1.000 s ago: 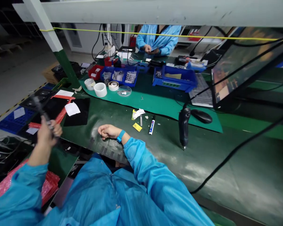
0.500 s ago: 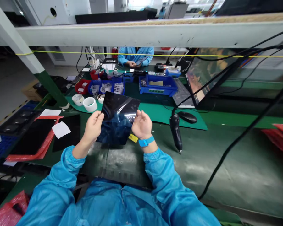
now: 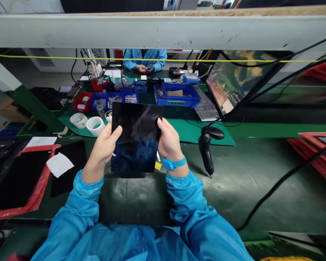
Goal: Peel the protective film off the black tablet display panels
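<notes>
A dark, glossy tablet-like panel [image 3: 136, 141] is held up above the green work surface, its reflective face towards me. Gripping its left edge is my left hand [image 3: 104, 145], the thumb lying over the front. My right hand [image 3: 170, 139] pinches the right edge, thumb on the face near the upper corner. The fingers behind the panel are hidden. A blue wrist strap [image 3: 174, 163] circles my right wrist. Just below the panel's lower right corner shows a small yellow label [image 3: 158, 166].
A black electric screwdriver [image 3: 206, 154] hangs by its cable at the right, beside a mouse [image 3: 216, 132]. Tape rolls [image 3: 95, 125] and blue parts bins [image 3: 176, 96] stand behind. Red-wrapped dark panels [image 3: 19, 177] lie left. A yellow cord [image 3: 206, 60] crosses ahead; a co-worker sits opposite.
The panel has turned from tilted to nearly straight and faces me more. My right hand has closed its thumb onto the front edge. The camera view has shifted right and down.
</notes>
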Motion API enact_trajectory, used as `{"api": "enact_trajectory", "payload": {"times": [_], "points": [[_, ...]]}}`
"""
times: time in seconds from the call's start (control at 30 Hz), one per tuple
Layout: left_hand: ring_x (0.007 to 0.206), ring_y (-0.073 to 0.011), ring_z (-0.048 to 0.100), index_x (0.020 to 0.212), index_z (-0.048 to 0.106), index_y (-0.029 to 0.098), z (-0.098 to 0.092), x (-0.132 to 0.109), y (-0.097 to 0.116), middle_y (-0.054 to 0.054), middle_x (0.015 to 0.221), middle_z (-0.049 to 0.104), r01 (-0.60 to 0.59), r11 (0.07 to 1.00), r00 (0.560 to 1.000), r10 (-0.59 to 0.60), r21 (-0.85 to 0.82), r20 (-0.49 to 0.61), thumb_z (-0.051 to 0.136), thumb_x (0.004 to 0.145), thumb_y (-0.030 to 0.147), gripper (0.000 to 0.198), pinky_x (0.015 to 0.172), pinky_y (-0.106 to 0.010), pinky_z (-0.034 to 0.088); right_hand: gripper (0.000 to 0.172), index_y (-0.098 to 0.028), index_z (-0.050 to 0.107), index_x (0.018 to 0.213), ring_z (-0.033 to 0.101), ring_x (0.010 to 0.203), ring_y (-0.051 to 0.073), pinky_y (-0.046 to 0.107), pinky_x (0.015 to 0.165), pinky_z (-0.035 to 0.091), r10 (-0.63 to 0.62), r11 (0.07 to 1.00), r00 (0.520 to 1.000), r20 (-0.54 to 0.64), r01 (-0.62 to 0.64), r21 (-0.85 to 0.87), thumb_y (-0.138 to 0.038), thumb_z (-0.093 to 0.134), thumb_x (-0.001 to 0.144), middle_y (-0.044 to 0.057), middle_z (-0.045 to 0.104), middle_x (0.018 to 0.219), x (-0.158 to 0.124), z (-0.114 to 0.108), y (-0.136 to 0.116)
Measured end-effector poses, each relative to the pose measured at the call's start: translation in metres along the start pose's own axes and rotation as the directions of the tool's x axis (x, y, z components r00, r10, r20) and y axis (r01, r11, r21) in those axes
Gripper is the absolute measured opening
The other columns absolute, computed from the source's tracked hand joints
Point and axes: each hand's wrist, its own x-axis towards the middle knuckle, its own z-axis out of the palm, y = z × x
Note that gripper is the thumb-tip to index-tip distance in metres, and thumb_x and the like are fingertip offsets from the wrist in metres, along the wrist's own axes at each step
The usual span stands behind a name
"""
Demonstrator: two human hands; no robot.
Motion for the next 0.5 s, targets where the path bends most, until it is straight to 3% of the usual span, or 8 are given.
{"api": "enact_trajectory", "payload": {"times": [0.07,0.17,0.27,0.33,0.4,0.5], "points": [[0.117,-0.0263,0.069,0.121,0.071,0.019,-0.002,0.003,-0.002,-0.009,0.122,0.075,0.01,1.0,1.0,-0.009,-0.007,0.028,0.074,0.095,0.049,0.04,0.104,-0.039,0.057,0.029,-0.022,0.076,0.108,0.072,0.124,0.025,0.048,0.115,0.056,0.022,1.0,0.999,0.024,-0.021,-0.016,-0.04,0.077,0.084,0.003,0.082,0.113,-0.001,0.001,-0.001],[0.12,-0.0259,0.068,0.123,0.068,0.02,-0.005,0.004,-0.001,-0.009,0.126,0.073,0.014,1.0,0.995,-0.014,-0.001,0.099,0.073,0.096,0.048,0.04,0.104,-0.038,0.057,0.026,-0.023,0.075,0.105,0.073,0.121,0.026,0.049,0.112,0.058,0.02,1.0,0.999,-0.048,-0.021,-0.02,-0.038,0.078,0.084,0.003,0.082,0.108,0.0,-0.002,0.001],[0.118,-0.0266,0.069,0.125,0.065,0.02,-0.009,0.003,0.005,-0.009,0.123,0.073,0.047,0.995,0.969,-0.067,0.089,0.236,0.086,0.085,0.042,0.049,0.099,-0.035,0.059,0.023,-0.023,0.074,0.105,0.074,0.118,0.025,0.049,0.11,0.059,-0.006,0.998,0.985,-0.172,0.016,0.053,-0.037,0.075,0.086,0.003,0.082,0.107,0.002,-0.01,0.001],[0.108,-0.0257,0.072,0.116,0.069,0.019,-0.013,0.002,0.008,-0.008,0.113,0.076,0.055,0.988,0.95,-0.097,0.146,0.298,0.09,0.08,0.037,0.046,0.091,-0.032,0.061,0.024,-0.024,0.073,0.109,0.075,0.116,0.024,0.049,0.109,0.058,-0.044,0.996,0.977,-0.208,0.06,0.071,-0.038,0.072,0.09,0.004,0.081,0.112,0.005,-0.018,-0.001],[0.094,-0.0229,0.074,0.105,0.073,0.018,-0.017,0.001,0.009,-0.006,0.099,0.077,0.048,0.985,0.963,-0.089,0.163,0.253,0.089,0.08,0.035,0.034,0.08,-0.029,0.061,0.023,-0.024,0.072,0.11,0.074,0.117,0.023,0.048,0.11,0.057,-0.075,0.996,0.981,-0.181,0.084,0.039,-0.037,0.071,0.091,0.004,0.08,0.116,0.009,-0.026,-0.004],[0.082,-0.0198,0.073,0.102,0.077,0.019,-0.023,-0.005,0.011,-0.004,0.09,0.077,-0.032,0.979,0.999,0.028,0.202,0.023,0.089,0.081,0.035,0.029,0.071,-0.027,0.059,0.022,-0.024,0.071,0.11,0.073,0.116,0.023,0.048,0.111,0.055,-0.11,0.992,0.986,-0.123,0.102,-0.069,-0.035,0.071,0.09,0.006,0.077,0.117,0.016,-0.036,-0.004]]}}
